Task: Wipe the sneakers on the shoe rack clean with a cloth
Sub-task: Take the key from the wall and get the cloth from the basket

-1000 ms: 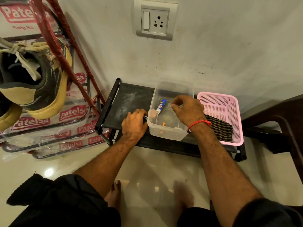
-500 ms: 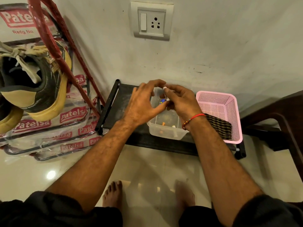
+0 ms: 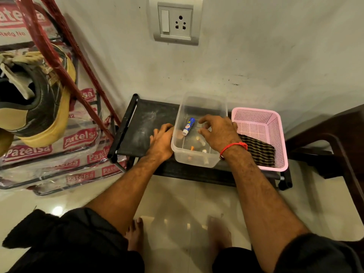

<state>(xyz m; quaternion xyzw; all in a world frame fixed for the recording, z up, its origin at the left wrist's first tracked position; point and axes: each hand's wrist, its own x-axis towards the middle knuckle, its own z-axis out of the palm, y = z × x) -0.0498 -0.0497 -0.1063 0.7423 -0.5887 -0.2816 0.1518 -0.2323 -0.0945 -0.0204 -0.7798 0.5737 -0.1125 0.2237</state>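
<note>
A black and tan sneaker point(image 3: 37, 107) with pale laces sits on the red shoe rack point(image 3: 59, 56) at the left edge. In the pink basket point(image 3: 275, 123) on the right lies a dark checked cloth point(image 3: 258, 152). Between them a clear plastic container point(image 3: 199, 160) stands on a low black rack point(image 3: 141, 123). My left hand point(image 3: 161, 142) presses against the container's left wall with curled fingers. Over the inside of the container hovers my right hand point(image 3: 218, 133), fingers apart, holding nothing. A small blue and white tube point(image 3: 189, 126) lies inside near my right fingertips.
Stacked plastic-wrapped packs with red labels point(image 3: 78, 138) fill the space under the shoe rack. A wall socket point(image 3: 176, 22) is above. A dark wooden chair point(image 3: 334, 138) stands at the right. My bare feet point(image 3: 136, 235) rest on the glossy tile floor.
Half a second ago both hands were raised together above the container, fingertips meeting. Now they have dropped: the left to the container's left wall, the right inside it.
</note>
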